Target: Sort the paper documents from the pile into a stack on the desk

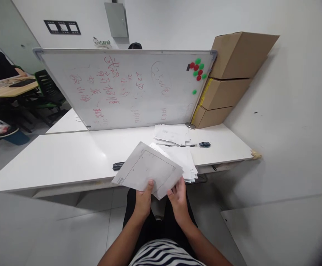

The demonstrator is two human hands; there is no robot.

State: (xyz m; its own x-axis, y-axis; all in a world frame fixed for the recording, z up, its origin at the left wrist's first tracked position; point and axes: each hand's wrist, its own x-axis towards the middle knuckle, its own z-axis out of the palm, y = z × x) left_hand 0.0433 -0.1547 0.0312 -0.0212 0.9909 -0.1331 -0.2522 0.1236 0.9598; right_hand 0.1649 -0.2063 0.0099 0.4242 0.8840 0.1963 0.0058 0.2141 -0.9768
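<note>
One long white counter (pixel 66 159) runs across the view, with a second white one just behind it at the left. On it leans one whiteboard (pixel 127 88), tilted back, covered in faded red writing. At the board's upper right corner sit nine round magnets (pixel 198 70), five green and four red as far as I can count, with one small dark one beside them. Right of the board, three cardboard boxes (pixel 230 74) are stacked against the wall, the top one the biggest.

On the counter near the board's foot lies one loose pile of papers (pixel 172 133). Just in front of it lies one pen (pixel 177 145), with a small dark blue object (pixel 204 144) at its right end. One flat black object (pixel 118 166) lies near the counter's front edge, partly hidden by the held sheet.

A second stack of papers (pixel 187 162) lies at the counter's front edge, fanned out. Over it, one printed sheet (pixel 148 170) is held tilted, sticking out past the edge toward the person. The left hand (pixel 143 201) holds the sheet's near edge, thumb on top, fingers closed on it underneath. The right hand (pixel 179 199) is at the sheet's lower right corner, fingers (pixel 180 184) loosely curled and touching the paper's edge; whether it grips I cannot tell.
</note>
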